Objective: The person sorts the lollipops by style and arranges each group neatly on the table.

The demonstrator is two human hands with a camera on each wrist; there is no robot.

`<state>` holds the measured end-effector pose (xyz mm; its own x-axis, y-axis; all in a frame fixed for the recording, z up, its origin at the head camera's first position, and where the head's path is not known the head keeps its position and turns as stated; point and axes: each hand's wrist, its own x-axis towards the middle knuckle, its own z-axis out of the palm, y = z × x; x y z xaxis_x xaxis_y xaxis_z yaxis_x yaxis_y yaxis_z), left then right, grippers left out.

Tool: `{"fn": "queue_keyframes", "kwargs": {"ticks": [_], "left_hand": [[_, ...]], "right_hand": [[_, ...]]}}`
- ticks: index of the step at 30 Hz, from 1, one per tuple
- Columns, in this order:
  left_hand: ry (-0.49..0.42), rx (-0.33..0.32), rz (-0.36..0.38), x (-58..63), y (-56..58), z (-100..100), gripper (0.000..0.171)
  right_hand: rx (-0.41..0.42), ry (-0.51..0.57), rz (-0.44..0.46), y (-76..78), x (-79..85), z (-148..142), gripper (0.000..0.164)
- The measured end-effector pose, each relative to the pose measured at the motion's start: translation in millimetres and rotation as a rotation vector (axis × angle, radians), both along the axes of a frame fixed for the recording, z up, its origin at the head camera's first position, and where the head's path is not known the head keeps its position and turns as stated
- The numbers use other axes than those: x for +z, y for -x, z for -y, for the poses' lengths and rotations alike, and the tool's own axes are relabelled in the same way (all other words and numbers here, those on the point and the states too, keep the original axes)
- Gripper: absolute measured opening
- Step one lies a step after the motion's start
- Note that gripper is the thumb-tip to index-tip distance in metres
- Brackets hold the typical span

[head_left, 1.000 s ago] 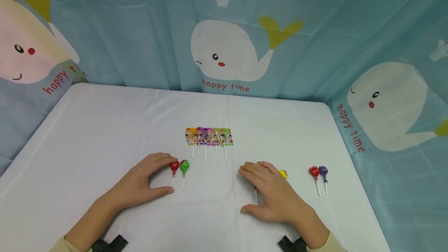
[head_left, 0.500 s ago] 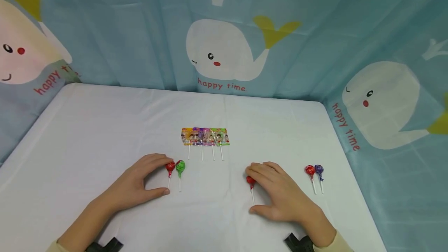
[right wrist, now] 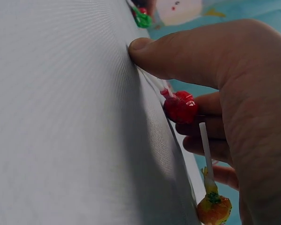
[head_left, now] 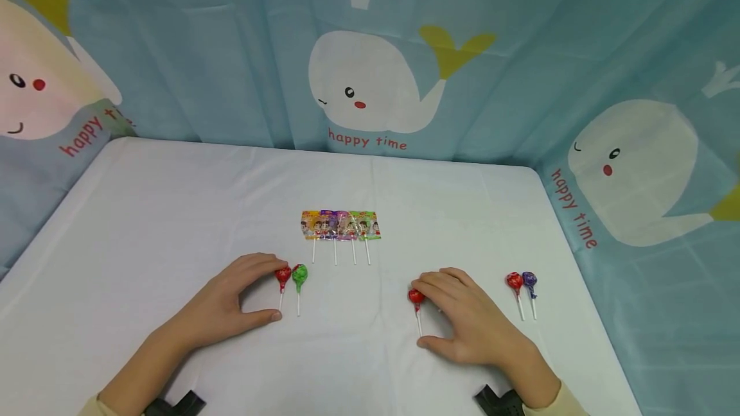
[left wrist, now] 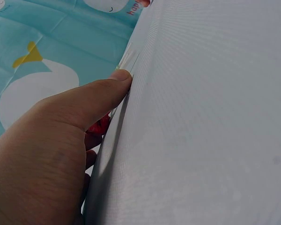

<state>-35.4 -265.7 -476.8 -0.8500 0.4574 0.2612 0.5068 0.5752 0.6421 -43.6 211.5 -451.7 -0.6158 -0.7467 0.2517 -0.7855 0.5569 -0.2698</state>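
Likely at placing step: framing red pop (head_left: 282,276) beside green pop (head_left: 299,274) on counter (head_left: 341,352) with wide left hand (head_left: 228,302), second red pop (head_left: 415,296) likewise with wide right hand (head_left: 471,320); probably needs slight nudge or lifting clear next

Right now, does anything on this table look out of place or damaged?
Nothing stands out. The flat-wrapped lollipops lie in a neat row, the red lollipop at the right hand looks intact, and no spill shows.

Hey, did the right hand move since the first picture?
Yes: in the head view, the right hand has moved rightward, farther from the row of four lollipops.
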Motion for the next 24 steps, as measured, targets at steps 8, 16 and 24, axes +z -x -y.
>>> {"fn": "queue_keyframes", "kwargs": {"ticks": [8, 16, 24], "left_hand": [[0.0, -0.007, -0.012, 0.6, 0.2, -0.1, 0.082], [0.01, -0.006, -0.007, 0.4, 0.6, -0.2, 0.082], [0.012, 0.001, -0.002, 0.7, -0.3, -0.1, 0.082]], "right_hand": [[0.019, 0.048, -0.024, 1.5, -3.3, -1.1, 0.08], [0.036, 0.079, -0.034, 3.3, -3.8, 1.3, 0.078], [0.052, 0.122, -0.062, 7.7, -2.6, 7.3, 0.077]]}}
